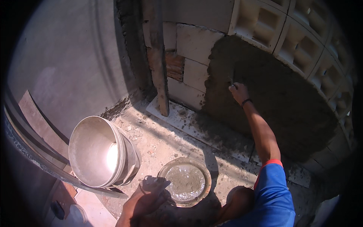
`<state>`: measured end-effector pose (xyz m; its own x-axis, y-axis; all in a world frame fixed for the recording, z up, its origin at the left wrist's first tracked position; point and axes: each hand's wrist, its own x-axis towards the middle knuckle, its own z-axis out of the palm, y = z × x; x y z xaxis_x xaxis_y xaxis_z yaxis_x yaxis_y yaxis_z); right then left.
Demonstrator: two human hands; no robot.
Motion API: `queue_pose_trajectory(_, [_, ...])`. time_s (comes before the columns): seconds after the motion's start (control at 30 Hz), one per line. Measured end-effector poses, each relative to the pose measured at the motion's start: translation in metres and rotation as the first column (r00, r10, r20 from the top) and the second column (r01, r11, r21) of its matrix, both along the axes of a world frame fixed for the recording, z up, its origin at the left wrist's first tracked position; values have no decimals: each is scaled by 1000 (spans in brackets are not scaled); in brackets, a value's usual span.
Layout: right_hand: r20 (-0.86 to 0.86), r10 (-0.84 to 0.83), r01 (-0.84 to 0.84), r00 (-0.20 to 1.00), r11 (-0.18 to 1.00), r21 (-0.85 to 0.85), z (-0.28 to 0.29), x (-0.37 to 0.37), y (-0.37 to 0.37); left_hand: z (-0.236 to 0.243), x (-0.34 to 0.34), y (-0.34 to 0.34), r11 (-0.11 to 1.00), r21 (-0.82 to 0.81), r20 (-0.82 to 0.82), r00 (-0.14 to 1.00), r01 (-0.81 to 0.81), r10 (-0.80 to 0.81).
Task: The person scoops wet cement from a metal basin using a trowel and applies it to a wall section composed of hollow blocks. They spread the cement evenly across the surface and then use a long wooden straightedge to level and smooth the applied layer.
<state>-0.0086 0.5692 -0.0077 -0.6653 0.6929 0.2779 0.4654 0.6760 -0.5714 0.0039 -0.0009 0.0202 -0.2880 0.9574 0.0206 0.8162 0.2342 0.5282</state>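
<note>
Right hand (pixel 239 93): raised beyond the basin and to its right, fingers closed round the grip of a trowel; the wrist wears a dark band.
Trowel (pixel 232 79): up at the wet mortar patch, beyond the basin; its blade is too dim to tell whether it touches.
Left hand (pixel 149 195): at the basin's near left edge, fingers loosely spread, seemingly holding nothing; contact with the rim cannot be told.
Basin (pixel 207 174): round, on the floor, holding wet grey mix (pixel 185 179).
Mortar patch (pixel 261 87): dark, rough-edged, spread over the wall beyond the basin and to its right.
Bucket (pixel 130 159): pale, open-topped, near the basin on its left.
Post (pixel 159 64): upright beyond the basin, its foot on a pale board (pixel 181 113).
Pale blocks (pixel 196 41): bare wall beyond the basin, left of the patch.
Vent blocks (pixel 298 45): cream, hollowed, above the patch, farthest from the basin.
</note>
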Motion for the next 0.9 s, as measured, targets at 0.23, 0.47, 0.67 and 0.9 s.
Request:
queue_pose_trajectory(0.23, [203, -117, 48, 972, 947, 318, -33, 115, 16, 4, 12, -6, 951, -170, 489, 816, -257, 308])
queue_pose_trajectory(0.47, [35, -166, 151, 985, 953, 263, -84, 165, -11, -7, 9, -3, 763, -492, 870, -247, -419, 426])
queue_pose_trajectory(0.67, [447, -126, -13, 886, 955, 296, -112, 81, -22, 1, 15, 4, 992, -80, 159, 981, -102, 114])
queue_pose_trajectory(0.9, [22, -116, 95, 993, 895, 436, 8, 101, 25, 25, 30, 3, 926, -226, 253, 900, -303, 356])
